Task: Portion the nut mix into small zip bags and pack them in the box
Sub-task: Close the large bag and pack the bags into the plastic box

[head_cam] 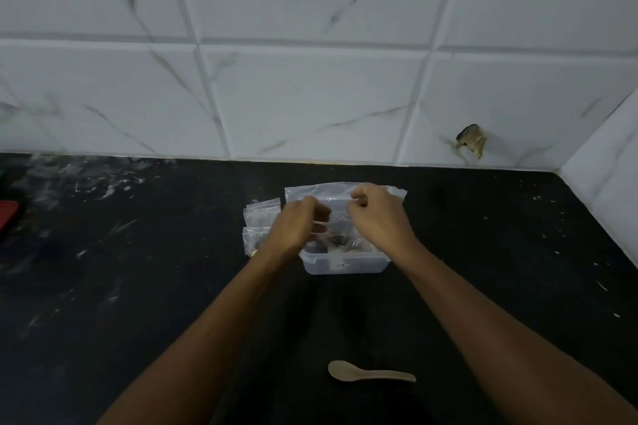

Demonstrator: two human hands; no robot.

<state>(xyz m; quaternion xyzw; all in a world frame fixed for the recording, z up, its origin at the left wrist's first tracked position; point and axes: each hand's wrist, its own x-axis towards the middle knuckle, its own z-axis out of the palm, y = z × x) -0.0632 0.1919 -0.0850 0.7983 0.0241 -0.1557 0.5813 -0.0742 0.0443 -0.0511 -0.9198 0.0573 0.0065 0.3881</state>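
Observation:
A clear plastic box (345, 266) stands on the black counter, with nut mix and plastic inside it. Above the box I hold a small clear zip bag (340, 214) by its top edge. My left hand (300, 224) pinches its left side and my right hand (376, 214) pinches its right side, both with fingers closed. A larger clear bag (303, 191) stands behind the hands. Two small zip bags (260, 214) lie to the left of the box, partly hidden by my left hand. A small wooden spoon (369, 371) lies near the front, between my forearms.
The black counter (138, 269) is dusty, with white specks. A white marble-tiled wall (310, 79) rises behind it and a side wall (607, 183) closes the right corner. A red object (7, 217) sits at the far left edge. A chipped hole (471, 141) marks the wall.

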